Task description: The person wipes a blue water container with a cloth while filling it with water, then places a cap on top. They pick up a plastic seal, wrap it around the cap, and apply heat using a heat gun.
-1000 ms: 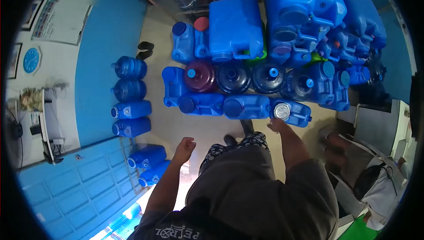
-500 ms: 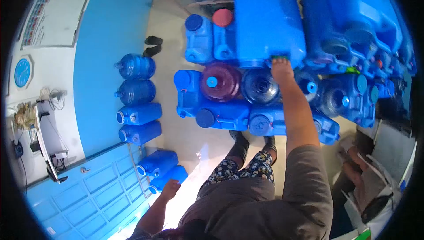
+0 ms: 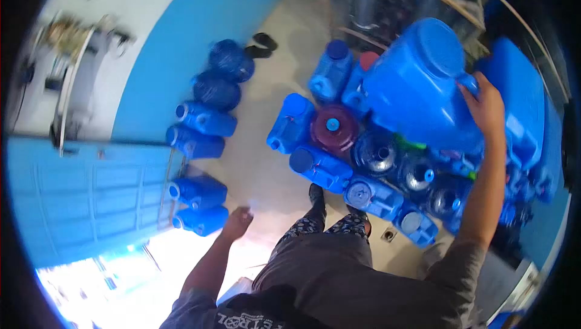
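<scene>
two hands: right hand (image 3: pixel 484 108) on the handle of one big blue jug (image 3: pixel 417 90), tilted; left hand (image 3: pixel 237 222) empty, fingers loosely curled.

by the wall: two round bottles (image 3: pixel 224 75) and four flat blue jugs (image 3: pixel 203 162).

in the main cluster: one maroon bottle (image 3: pixel 334 129); three clear-dark round bottles (image 3: pixel 375 150) visible; about six smaller blue jugs (image 3: pixel 321 168) along the near and left edges. those on the far right are too crowded to count.

one pair of sandals (image 3: pixel 261 44). one blue door (image 3: pixel 91 199).
</scene>
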A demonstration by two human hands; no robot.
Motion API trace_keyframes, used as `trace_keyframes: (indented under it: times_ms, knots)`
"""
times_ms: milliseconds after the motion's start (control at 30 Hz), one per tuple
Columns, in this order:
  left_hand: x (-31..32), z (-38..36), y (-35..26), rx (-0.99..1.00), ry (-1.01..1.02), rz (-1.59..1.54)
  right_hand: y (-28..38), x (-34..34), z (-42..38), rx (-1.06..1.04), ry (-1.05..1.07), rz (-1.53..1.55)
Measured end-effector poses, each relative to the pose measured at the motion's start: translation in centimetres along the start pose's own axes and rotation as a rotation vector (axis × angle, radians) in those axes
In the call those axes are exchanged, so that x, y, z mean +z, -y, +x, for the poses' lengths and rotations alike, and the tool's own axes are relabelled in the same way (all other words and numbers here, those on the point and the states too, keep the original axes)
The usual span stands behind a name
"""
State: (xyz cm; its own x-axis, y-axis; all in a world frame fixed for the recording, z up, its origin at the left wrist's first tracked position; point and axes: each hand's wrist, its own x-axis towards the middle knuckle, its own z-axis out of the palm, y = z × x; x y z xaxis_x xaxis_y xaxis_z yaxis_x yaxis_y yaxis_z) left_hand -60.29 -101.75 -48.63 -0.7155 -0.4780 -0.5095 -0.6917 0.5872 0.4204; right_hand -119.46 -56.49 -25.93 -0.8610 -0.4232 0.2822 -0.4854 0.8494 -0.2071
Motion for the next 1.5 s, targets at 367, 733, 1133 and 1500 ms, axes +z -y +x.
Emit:
trace_keyframes:
  times_ms: [367,733,1133,1500]
  knots:
    - [-2.5,-11.4,-17.5,-0.112,-0.479,-0.313,15.9,-5.0,-3.3,-0.719,0.439,0.901]
    - [12.3,-40.2,-16.6,-0.307,-1.149,-0.443,36.9,-11.1,-14.1,-1.497,0.754,0.975]
    - [21.4,-73.5,-33.5,-0.703,-2.260,-0.020,50.5,-29.9,-47.9,-2.314,0.915,1.072]
    - [21.1,-82.5,-43.8,-1.585,-1.458,0.569,42.1,-41.6,-82.0,-2.580,2.421,0.993]
